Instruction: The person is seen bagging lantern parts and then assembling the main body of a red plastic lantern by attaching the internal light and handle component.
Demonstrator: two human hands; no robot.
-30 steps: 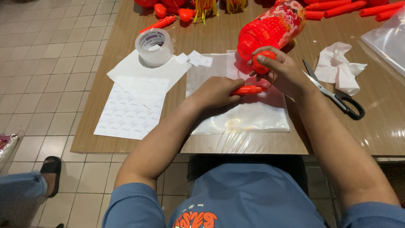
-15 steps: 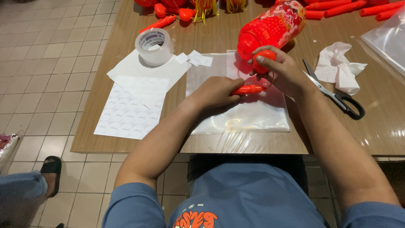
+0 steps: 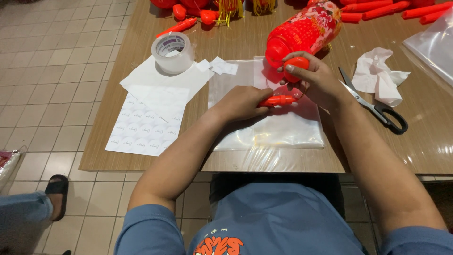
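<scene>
Now, floor edge: at far left we see another person's foot in a dark sandal [image 3: 57,194] on the tiled floor, well apart from our table.
Sticker sheets: white sheets of small round stickers [image 3: 147,120] lie on the wooden table [image 3: 420,141], near its left edge.
Tape: a roll of clear packing tape [image 3: 173,52] stands on the upper corner of those sheets, with small white paper scraps [image 3: 218,66] just beside it.
Plastic bags: a flat stack of clear plastic bags [image 3: 283,130] lies in front of us, under both our hands.
Left hand: our left hand [image 3: 241,104] is closed over one end of a slim orange-red plastic handle [image 3: 278,100], pressing it low over the bags.
Handle: it lies nearly level, its free end pointing right toward the other hand.
Right hand: our right hand [image 3: 316,81] is curled around a round red-orange plastic bulb [image 3: 296,63], the thumb laid across its top.
Link: we cannot tell whether bulb and handle are joined; the fingers hide the gap.
Lantern: a red patterned lantern body [image 3: 304,32] lies on its side just behind the bulb, touching the bags' upper edge.
Scissors: black-handled scissors [image 3: 375,105] lie right of our right wrist.
Tissue: a crumpled white tissue [image 3: 380,73] sits just beyond the scissors.
Far edge: more red parts and yellow tassels [image 3: 226,5] line the back of the table.
</scene>
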